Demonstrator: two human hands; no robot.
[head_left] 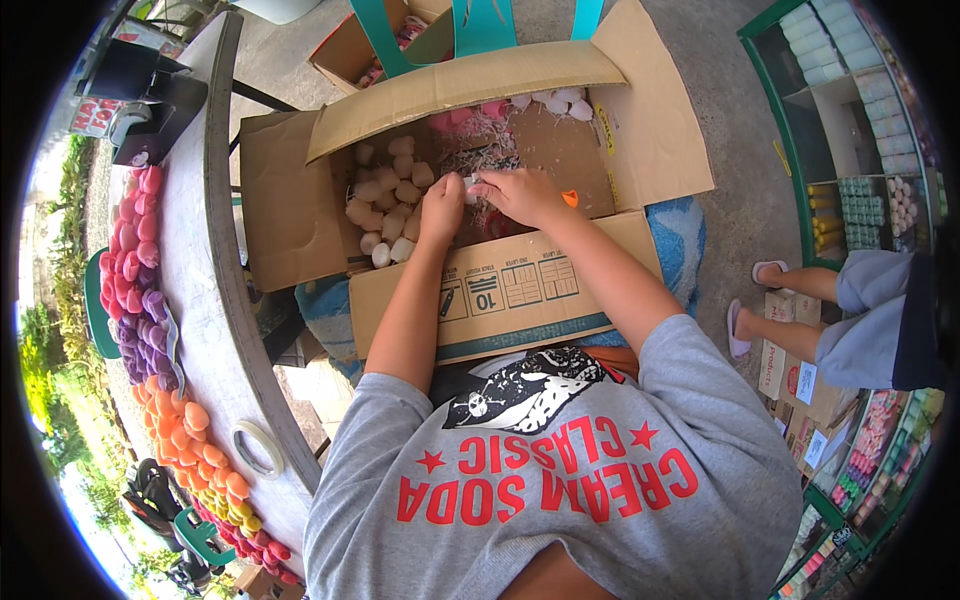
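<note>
Above an open cardboard box [500, 300], my left hand [441, 209] and my right hand [514, 194] meet, fingers closed around a small whitish piece [473, 184]. The fingers partly cover it, so its kind is unclear. Down in the box, a heap of rounded cream-white pieces [385, 205] lies left of my left hand. Thin pale and pink shavings [480, 150] lie beyond my fingertips, with pink pieces [460, 116] and more white pieces [565, 100] along the far side. A small orange item [570, 198] shows beside my right wrist.
Rows of pink, purple, orange, yellow and red rounded pieces [180, 430] line the table [215, 290] at left, near a tape roll [258, 449]. Another person's legs [790, 305] are at right, by stacked boxes and a green-framed shelf [800, 190]. A teal chair [484, 28] stands beyond the box.
</note>
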